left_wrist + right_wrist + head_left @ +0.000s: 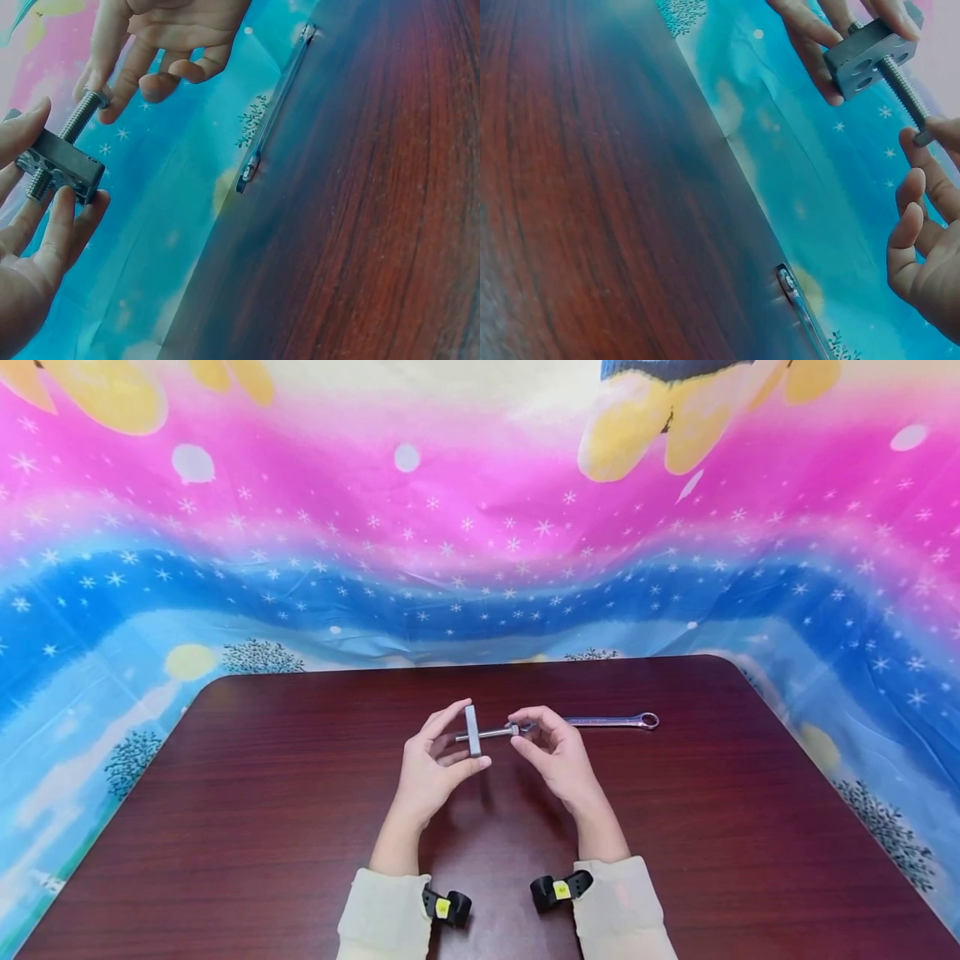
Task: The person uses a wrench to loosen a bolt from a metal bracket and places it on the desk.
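Note:
My left hand (431, 768) grips a grey metal block (472, 731) between thumb and fingers, above the table. Several round holes show in the block's face in the right wrist view. A threaded bolt (81, 118) passes through the block (64, 161), and its end sticks out on the left-hand side. My right hand (558, 756) pinches the bolt's head (923, 138) between thumb and forefinger, while its other fingers are loosely bent. A stretch of bare thread lies between the head and the block. Behind the right hand lies a combination wrench (611, 722), partly hidden by that hand.
The dark red-brown wooden table (262, 810) has rounded far corners. A colourful printed cloth (465, 527) hangs behind it and along both sides. Black straps with small devices (447, 908) sit on both sleeve cuffs.

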